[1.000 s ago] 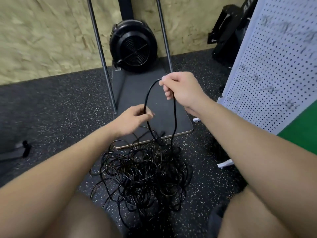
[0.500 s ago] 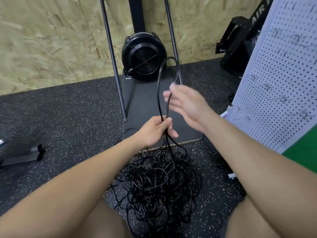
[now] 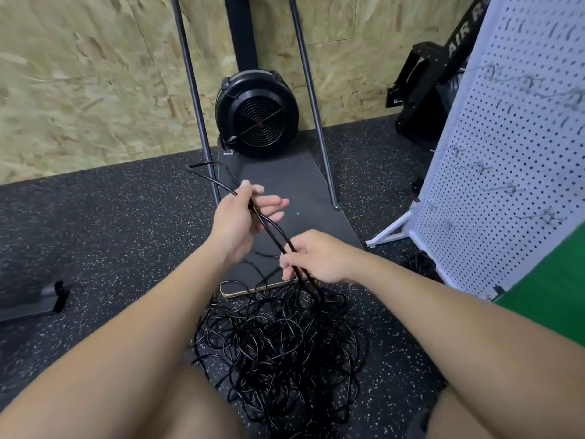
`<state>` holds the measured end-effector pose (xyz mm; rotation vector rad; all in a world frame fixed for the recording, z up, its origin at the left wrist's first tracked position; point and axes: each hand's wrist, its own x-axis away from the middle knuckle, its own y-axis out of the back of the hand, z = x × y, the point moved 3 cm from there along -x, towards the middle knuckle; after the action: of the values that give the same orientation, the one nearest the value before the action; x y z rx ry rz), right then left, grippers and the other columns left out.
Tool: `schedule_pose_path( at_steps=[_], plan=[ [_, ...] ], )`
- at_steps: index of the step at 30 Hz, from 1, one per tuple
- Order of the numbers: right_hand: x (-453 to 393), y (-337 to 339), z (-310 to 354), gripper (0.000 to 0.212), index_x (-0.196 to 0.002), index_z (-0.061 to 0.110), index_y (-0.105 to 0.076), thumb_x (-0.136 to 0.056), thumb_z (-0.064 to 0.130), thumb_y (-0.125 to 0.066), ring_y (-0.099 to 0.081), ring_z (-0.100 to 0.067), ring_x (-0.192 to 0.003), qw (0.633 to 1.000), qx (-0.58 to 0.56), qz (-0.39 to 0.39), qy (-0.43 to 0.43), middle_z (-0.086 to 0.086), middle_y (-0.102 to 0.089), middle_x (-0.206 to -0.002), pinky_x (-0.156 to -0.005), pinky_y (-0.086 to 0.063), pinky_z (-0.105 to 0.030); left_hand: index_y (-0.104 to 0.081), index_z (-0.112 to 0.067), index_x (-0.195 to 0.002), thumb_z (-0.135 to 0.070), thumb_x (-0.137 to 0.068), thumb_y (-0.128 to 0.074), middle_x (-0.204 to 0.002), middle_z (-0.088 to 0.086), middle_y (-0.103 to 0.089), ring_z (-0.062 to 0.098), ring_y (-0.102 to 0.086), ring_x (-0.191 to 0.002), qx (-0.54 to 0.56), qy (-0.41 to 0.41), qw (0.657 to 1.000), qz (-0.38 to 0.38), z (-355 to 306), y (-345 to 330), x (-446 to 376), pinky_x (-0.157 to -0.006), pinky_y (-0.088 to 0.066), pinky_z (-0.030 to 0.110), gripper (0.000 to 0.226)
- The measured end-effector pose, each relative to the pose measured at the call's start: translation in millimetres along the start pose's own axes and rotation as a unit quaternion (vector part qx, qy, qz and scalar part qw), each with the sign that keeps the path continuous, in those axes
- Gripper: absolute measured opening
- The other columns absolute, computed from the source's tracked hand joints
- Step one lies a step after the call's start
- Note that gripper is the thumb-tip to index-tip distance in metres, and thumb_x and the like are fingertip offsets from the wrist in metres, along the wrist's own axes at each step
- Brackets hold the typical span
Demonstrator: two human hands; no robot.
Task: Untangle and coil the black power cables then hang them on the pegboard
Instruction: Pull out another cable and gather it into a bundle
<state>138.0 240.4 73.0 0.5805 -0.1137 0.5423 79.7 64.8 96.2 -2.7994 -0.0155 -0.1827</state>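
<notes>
A tangled heap of black power cables [image 3: 278, 353] lies on the speckled rubber floor between my knees. Two or three strands rise out of it as a doubled length of cable [image 3: 274, 228]. My left hand [image 3: 235, 221] holds these strands higher up, thumb pressing them, with the fingers partly extended; a loop end sticks out past it to the upper left. My right hand [image 3: 311, 256] pinches the same strands lower down, just above the heap. The white pegboard [image 3: 506, 172] stands at the right with several metal hooks on it.
A black fan machine [image 3: 257, 117] on a dark platform [image 3: 294, 198] with two slanted metal poles stands ahead against the chipboard wall. Black equipment sits at the far right back. A dark bracket [image 3: 47, 301] lies on the floor at left. A green surface shows beside the pegboard.
The tall loop has come down. My left hand moved up and away with the strands, and my right hand dropped from above to pinch them near the heap.
</notes>
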Motion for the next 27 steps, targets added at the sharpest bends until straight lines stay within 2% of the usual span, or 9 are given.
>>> schedule_pose_path(
  at_steps=[3, 5, 7, 11, 14, 19, 22, 24, 27],
  plan=[
    [5, 11, 12, 0.021, -0.106, 0.008, -0.077, -0.109, 0.021, -0.061, -0.074, -0.027, -0.085, 0.999, -0.043, -0.002, 0.014, -0.003, -0.085, -0.1, -0.082, -0.064, -0.051, -0.043, -0.014, -0.141, -0.074, -0.11, -0.029, -0.135, 0.029, -0.072, 0.046, -0.07, -0.129, 0.04, 0.045, 0.994, 0.094, 8, 1, 1, -0.111, -0.054, 0.06, 0.069],
    [8, 22, 19, 0.021, -0.108, 0.0, -0.076, -0.11, 0.016, -0.062, -0.082, -0.029, -0.098, 0.994, -0.104, -0.031, 0.02, -0.011, -0.085, -0.101, -0.097, -0.066, -0.051, -0.04, -0.013, -0.15, -0.087, -0.102, -0.023, -0.145, 0.024, -0.068, 0.045, -0.067, -0.134, -0.004, 0.079, 0.986, 0.149, 19, 4, 3, -0.117, -0.048, 0.063, 0.091],
    [9, 34, 25, 0.021, -0.109, -0.004, -0.075, -0.11, 0.013, -0.063, -0.083, -0.031, -0.1, 0.988, -0.138, -0.053, 0.04, -0.017, -0.084, -0.101, -0.094, -0.067, -0.048, -0.038, -0.013, -0.163, -0.089, -0.1, -0.023, -0.146, 0.021, -0.068, 0.043, -0.066, -0.135, -0.051, 0.111, 0.977, 0.177, 28, 8, 5, -0.119, -0.046, 0.064, 0.1],
    [10, 54, 38, 0.02, -0.109, -0.006, -0.073, -0.111, 0.01, -0.063, -0.082, -0.039, -0.096, 0.971, -0.198, -0.116, 0.063, -0.023, -0.082, -0.098, -0.089, -0.068, -0.056, -0.057, -0.012, -0.156, -0.053, -0.113, -0.043, -0.152, 0.022, -0.064, 0.044, -0.058, -0.144, -0.164, 0.083, 0.955, 0.233, 33, 5, 15, -0.124, -0.04, 0.065, 0.061],
    [4, 63, 44, 0.017, -0.106, -0.004, -0.072, -0.109, 0.01, -0.063, -0.081, -0.045, -0.09, 0.961, -0.22, -0.157, 0.064, -0.022, -0.081, -0.094, -0.088, -0.065, -0.067, -0.058, -0.01, -0.156, -0.033, -0.114, -0.045, -0.156, 0.011, -0.063, 0.034, -0.058, -0.147, -0.206, 0.062, 0.943, 0.253, 35, -3, 23, -0.127, -0.038, 0.063, 0.05],
    [0, 77, 48, 0.018, -0.111, -0.004, -0.069, -0.112, 0.011, -0.058, -0.083, -0.037, -0.085, 0.932, -0.271, -0.23, 0.074, -0.023, -0.079, -0.093, -0.082, -0.068, -0.052, -0.062, -0.007, -0.151, -0.027, -0.113, -0.059, -0.148, 0.012, -0.069, 0.03, -0.061, -0.144, -0.217, 0.05, 0.94, 0.259, 36, -8, 34, -0.125, -0.042, 0.05, 0.044],
    [1, 78, 49, 0.017, -0.112, -0.003, -0.067, -0.113, 0.011, -0.058, -0.083, -0.04, -0.088, 0.917, -0.31, -0.235, 0.092, -0.021, -0.077, -0.093, -0.084, -0.07, -0.049, -0.068, -0.004, -0.139, -0.008, -0.109, -0.067, -0.134, 0.012, -0.077, 0.028, -0.068, -0.135, -0.305, 0.009, 0.908, 0.287, 46, -11, 41, -0.121, -0.048, 0.041, 0.03],
    [0, 75, 47, 0.019, -0.114, -0.005, -0.067, -0.113, 0.012, -0.058, -0.083, -0.041, -0.092, 0.91, -0.331, -0.229, 0.099, -0.023, -0.077, -0.096, -0.088, -0.069, -0.051, -0.069, 0.003, -0.128, -0.004, -0.109, -0.066, -0.122, 0.018, -0.08, 0.032, -0.075, -0.122, -0.321, -0.003, 0.902, 0.291, 52, -12, 45, -0.115, -0.054, 0.046, 0.02],
    [-2, 69, 43, 0.033, -0.122, -0.008, -0.067, -0.114, 0.024, -0.06, -0.083, -0.033, -0.103, 0.916, -0.331, -0.208, 0.091, -0.018, -0.082, -0.108, -0.099, -0.066, -0.049, -0.065, 0.012, -0.117, 0.0, -0.11, -0.062, -0.107, 0.025, -0.079, 0.024, -0.079, -0.096, -0.307, -0.017, 0.909, 0.28, 44, -15, 47, -0.091, -0.059, 0.036, 0.014]
  ],
)
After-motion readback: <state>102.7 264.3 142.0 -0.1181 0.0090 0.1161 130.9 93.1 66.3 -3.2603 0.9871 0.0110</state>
